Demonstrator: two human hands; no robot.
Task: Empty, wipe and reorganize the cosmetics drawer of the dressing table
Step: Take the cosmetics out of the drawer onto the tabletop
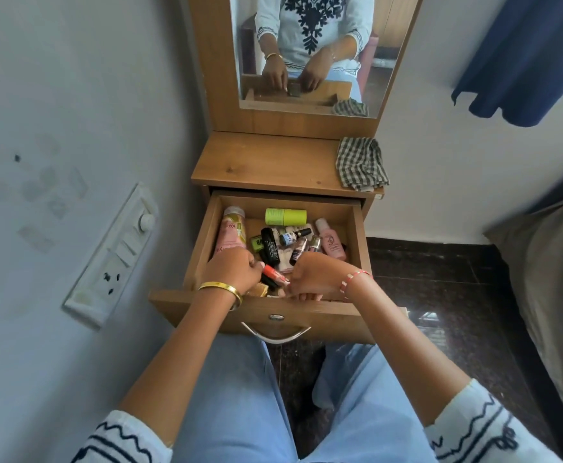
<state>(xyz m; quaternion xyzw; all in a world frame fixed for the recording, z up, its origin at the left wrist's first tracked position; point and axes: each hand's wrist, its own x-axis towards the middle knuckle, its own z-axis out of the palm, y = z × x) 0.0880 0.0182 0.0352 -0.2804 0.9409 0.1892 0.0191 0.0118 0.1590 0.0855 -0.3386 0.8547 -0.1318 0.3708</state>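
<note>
Over the open drawer point(203, 248), left hand point(231, 270) pinches an orange tube point(275, 274); right hand point(313, 275) curls, contents hidden.

Partial "10X" showed on the pink tube point(230, 232) beyond the left hand point(231, 269), letters like "HIVE" on a small dropper bottle point(293, 236) beyond the right hand point(313, 277), other labels unreadable

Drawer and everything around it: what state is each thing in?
drawer: pulled open, full of cosmetics
green tube: lying on its side
pink bottle: lying down, capped
checked cloth: crumpled on the tabletop
left hand: curled among the items
right hand: curled, contents hidden
</note>
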